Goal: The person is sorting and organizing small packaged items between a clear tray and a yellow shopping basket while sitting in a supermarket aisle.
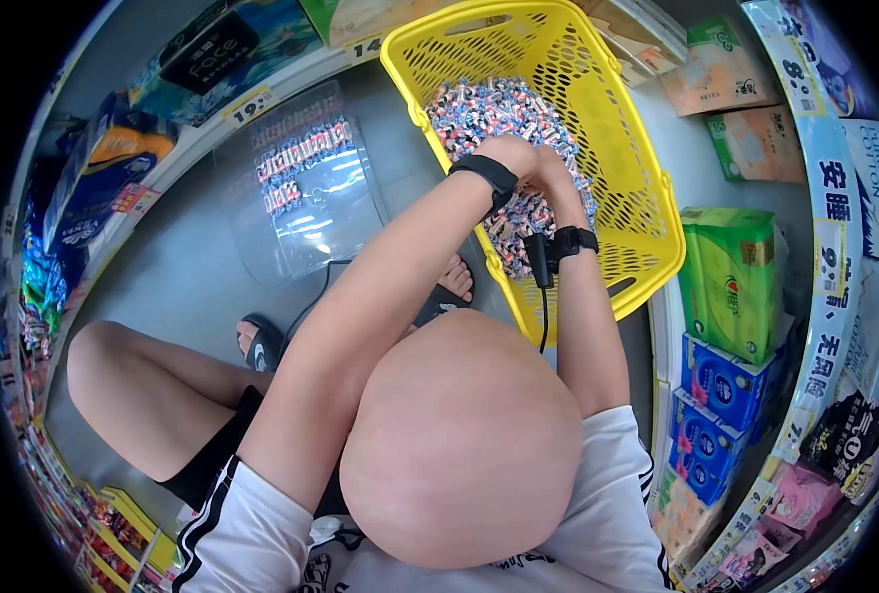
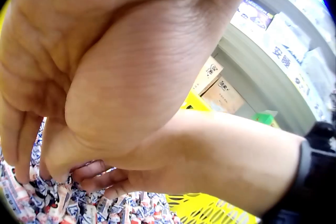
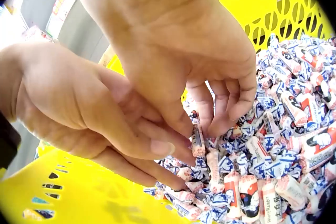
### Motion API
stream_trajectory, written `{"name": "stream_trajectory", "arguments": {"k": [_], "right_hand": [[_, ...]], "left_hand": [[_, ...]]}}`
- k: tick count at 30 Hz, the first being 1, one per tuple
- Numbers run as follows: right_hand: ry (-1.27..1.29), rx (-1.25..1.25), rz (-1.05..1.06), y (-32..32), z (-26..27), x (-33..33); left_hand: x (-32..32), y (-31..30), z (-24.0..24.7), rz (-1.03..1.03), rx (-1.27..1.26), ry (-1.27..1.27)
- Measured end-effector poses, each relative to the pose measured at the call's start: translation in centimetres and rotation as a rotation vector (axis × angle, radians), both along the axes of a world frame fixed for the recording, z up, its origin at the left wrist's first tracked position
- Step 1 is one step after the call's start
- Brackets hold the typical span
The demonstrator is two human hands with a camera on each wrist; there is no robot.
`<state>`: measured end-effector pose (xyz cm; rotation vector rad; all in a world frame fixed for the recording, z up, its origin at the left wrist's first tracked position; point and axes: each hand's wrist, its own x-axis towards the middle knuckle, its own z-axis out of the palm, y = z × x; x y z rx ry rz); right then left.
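Note:
Many wrapped candies [image 1: 503, 114] with blue, white and red wrappers fill part of a yellow basket [image 1: 647, 198]. Both hands are low among them, close together. In the right wrist view my right hand [image 3: 184, 50] reaches down from above, thumb and fingertips pinching one candy [image 3: 198, 141]. My left hand [image 3: 79, 95] comes in from the left side, its fingers extended and touching the candies beside the right fingertips. Seen from the left wrist, the left palm [image 2: 115, 77] fills much of the picture, with the right hand [image 2: 142, 174] partly behind it.
A clear plastic container [image 1: 331, 232] with rows of candies stands on the grey floor left of the basket. Shelves with tissue packs [image 1: 731, 282] line the right side, and more packs [image 1: 103, 178] the left. A bent knee [image 1: 464, 435] rises between the arms.

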<state>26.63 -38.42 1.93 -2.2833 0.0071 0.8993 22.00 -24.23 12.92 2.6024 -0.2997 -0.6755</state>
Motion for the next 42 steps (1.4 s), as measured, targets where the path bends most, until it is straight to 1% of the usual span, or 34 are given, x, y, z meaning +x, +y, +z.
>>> {"name": "stream_trajectory", "arguments": {"k": [2,3,5,6,8,9,10,12,14,15,16,17,18,19,20,22,23,24,25,26,28,30,31,32,34,37,39,42], "right_hand": [[0.038,-0.031,-0.043,0.4,3.0,-0.2],[0.038,-0.031,-0.042,0.4,3.6,-0.3],[0.021,0.141,-0.190,0.4,4.9,-0.9],[0.019,0.141,-0.187,0.5,5.1,-0.8],[0.011,0.168,-0.195,0.7,5.7,-0.8],[0.008,0.169,-0.191,0.8,6.4,-0.9],[-0.010,0.139,-0.159,1.0,7.6,-0.9],[-0.032,0.109,-0.121,1.3,9.1,-1.0],[-0.080,0.188,-0.110,1.3,9.9,-1.0],[-0.073,0.240,-0.119,1.7,10.7,-1.3],[-0.076,0.239,-0.113,2.2,11.6,-1.5],[-0.139,0.226,-0.083,2.7,12.4,-1.8],[-0.204,0.214,-0.050,3.2,12.7,-1.9],[-0.224,0.274,-0.029,3.5,12.6,-1.9],[-0.223,0.275,-0.023,3.9,12.7,-2.1],[-0.390,0.325,0.068,4.9,12.8,-2.1],[-0.449,0.312,0.117,5.2,12.7,-1.8],[-0.450,0.316,0.128,5.9,13.2,-2.0],[-0.426,0.400,0.084,6.6,13.7,-2.2],[-0.399,0.481,0.038,7.1,14.2,-2.4],[-0.439,0.478,0.048,8.3,14.9,-2.8],[-0.475,0.504,0.067,9.6,15.8,-3.3],[-0.416,0.593,0.073,10.2,16.4,-3.7],[-0.416,0.595,0.081,10.9,17.1,-3.9],[-0.469,0.526,0.124,12.4,18.3,-4.9],[-0.495,0.474,0.204,14.4,18.2,-5.1],[-0.570,0.394,0.274,16.3,18.4,-5.4],[-0.551,0.417,0.294,18.8,18.6,-6.8]], "left_hand": [[-0.2,0.1,-0.3,-0.073,0.002,-0.059],[-0.2,0.1,-0.2,-0.072,0.002,-0.058],[-0.2,-0.1,0.0,-0.089,0.057,-0.060],[-0.2,0.0,-0.1,-0.086,0.057,-0.063],[-0.4,0.2,-0.2,-0.006,0.017,-0.113],[0.0,0.1,-0.8,0.131,-0.048,-0.046],[-0.2,0.2,-0.9,0.135,-0.048,-0.050],[-1.0,0.6,-0.2,0.196,-0.137,-0.217],[-2.1,1.1,1.0,0.185,-0.150,-0.235],[-2.7,1.4,1.7,0.221,-0.176,-0.318],[-3.3,1.7,2.3,0.256,-0.203,-0.401],[-3.7,2.0,3.0,0.253,-0.191,-0.444],[-4.1,2.4,3.4,0.261,-0.190,-0.449],[-4.5,2.8,3.8,0.286,-0.182,-0.491],[-5.0,3.3,4.1,0.310,-0.175,-0.529],[-5.8,4.2,4.7,0.329,-0.190,-0.583],[-6.3,4.5,5.1,0.384,-0.178,-0.624],[-6.6,5.0,5.2,0.442,-0.163,-0.664],[-7.0,5.9,5.2,0.409,-0.221,-0.791],[-7.3,6.5,5.2,0.418,-0.215,-0.793],[-8.1,7.5,6.4,0.487,-0.263,-0.853],[-8.9,8.5,6.6,0.531,-0.264,-0.849],[-9.2,9.0,6.6,0.558,-0.308,-0.867],[-9.4,9.6,6.6,0.584,-0.351,-0.888],[-10.0,10.6,6.6,0.606,-0.353,-0.870],[-10.9,12.2,6.0,0.642,-0.332,-0.879],[-11.5,13.3,5.5,0.671,-0.321,-0.942],[-12.6,15.0,4.5,0.729,-0.314,-0.918]]}}
